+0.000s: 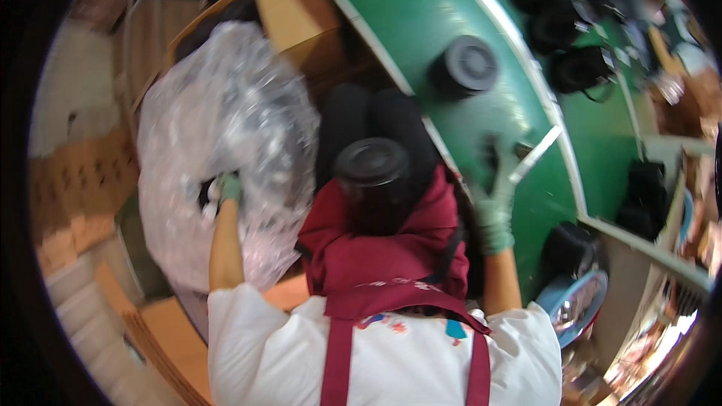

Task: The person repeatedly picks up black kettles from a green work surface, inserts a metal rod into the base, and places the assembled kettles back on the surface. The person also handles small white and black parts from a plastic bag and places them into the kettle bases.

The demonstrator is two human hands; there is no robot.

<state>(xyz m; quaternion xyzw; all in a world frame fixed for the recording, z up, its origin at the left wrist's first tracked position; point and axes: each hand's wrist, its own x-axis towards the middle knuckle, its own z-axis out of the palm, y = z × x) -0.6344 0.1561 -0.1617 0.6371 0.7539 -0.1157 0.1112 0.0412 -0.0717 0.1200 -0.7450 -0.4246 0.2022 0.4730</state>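
We are wearing a maroon apron (353, 244), its two broad straps (340, 365) crossing a white shirt (417, 368) with short, loose sleeves (530, 331). Small white markings (395, 283) are showing on the apron; colourful prints (455, 329) are decorating the shirt between its straps. Beyond the apron, dark trousers (346, 116) are covering our legs. Left of the apron we are wearing a green left glove (231, 188); right of it, a pale green right glove (496, 214), its fingers blurring.

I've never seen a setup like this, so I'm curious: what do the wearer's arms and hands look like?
These are a person's arms, not a machine's. The left hand and right hand both wear pale green gloves; the right glove reaches the wrist. The loose, short white sleeves leave the forearms bare. Motion blur hides the right glove's finer details.
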